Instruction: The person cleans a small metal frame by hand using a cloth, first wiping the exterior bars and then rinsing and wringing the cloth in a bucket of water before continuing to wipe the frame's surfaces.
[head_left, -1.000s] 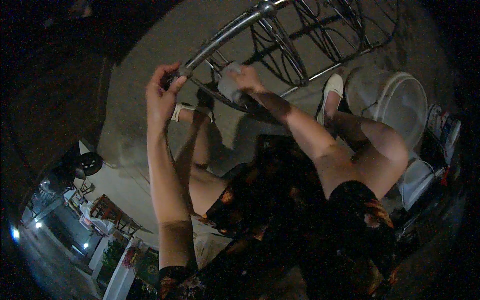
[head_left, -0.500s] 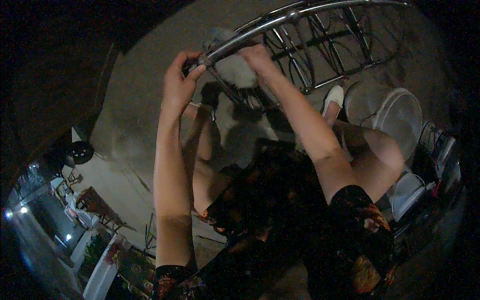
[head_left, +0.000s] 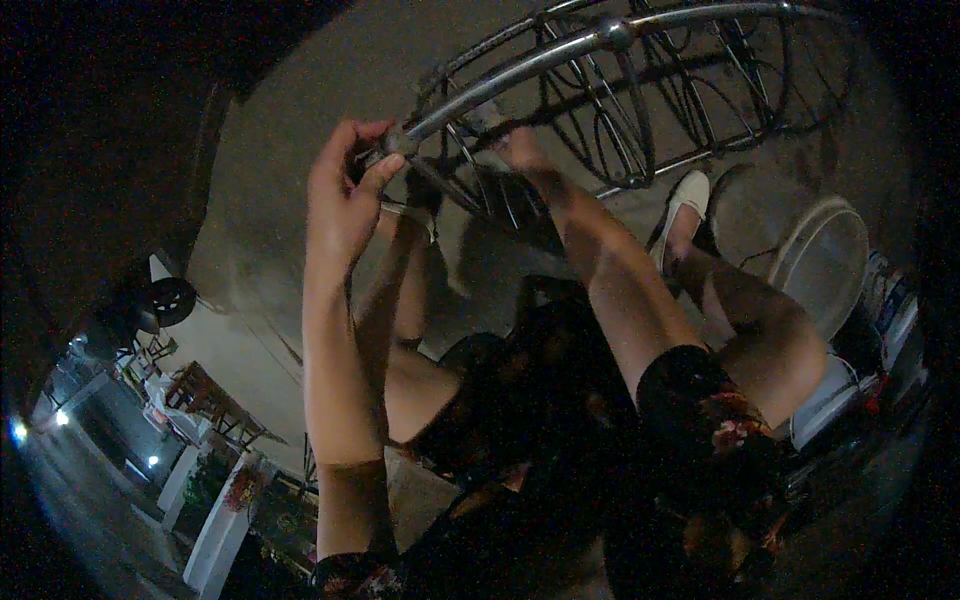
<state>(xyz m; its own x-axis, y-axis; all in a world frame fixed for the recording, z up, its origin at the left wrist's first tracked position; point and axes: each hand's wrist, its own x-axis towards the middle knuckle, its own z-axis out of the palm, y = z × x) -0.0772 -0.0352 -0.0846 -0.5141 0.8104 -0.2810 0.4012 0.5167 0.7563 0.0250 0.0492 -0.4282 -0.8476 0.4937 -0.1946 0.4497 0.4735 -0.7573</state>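
Note:
A chrome metal rack of tubes and curved bars lies tilted across the upper middle. My left hand is closed round its near left end, with the thumb on top of the end knob. My right hand reaches in among the rack's bars, and its fingers are hidden and blurred there. A small pale patch shows beside these fingers, too blurred to name.
A pale round bucket lies or stands at the right, beside my leg and a white shoe. Another pale container is lower right. Far left are a dark wheel, a wooden chair-like piece and lights.
The rack has shifted slightly down and right in view. My right hand has moved lower among its bars. The large whitish, cloth-like thing beside it no longer shows. My left hand keeps its hold.

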